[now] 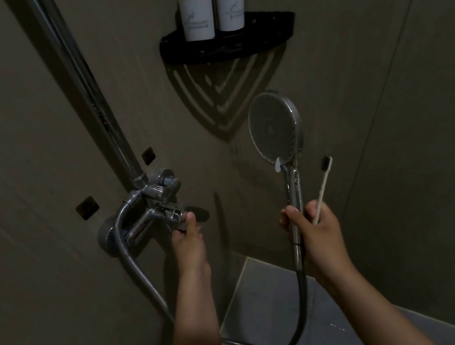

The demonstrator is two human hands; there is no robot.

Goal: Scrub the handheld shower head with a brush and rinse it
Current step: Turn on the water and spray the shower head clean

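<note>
Two bottles (197, 11) on corner shelf (229, 47) above shower head (274, 126); hose (300, 310) below.

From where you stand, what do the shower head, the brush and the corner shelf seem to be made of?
Shower head: mirror-bright shell and handle, chromed metal or plated plastic; matte grey face, probably plastic.
Brush: pale matte handle, plastic or bamboo; dark bristles.
Corner shelf: matte black, slotted; plastic or coated metal, cannot tell.

The shower head (274, 126), hose (133, 266) and tap (150, 221) are seen as glossy metal; the walls (386, 85) are tiled matt.
</note>
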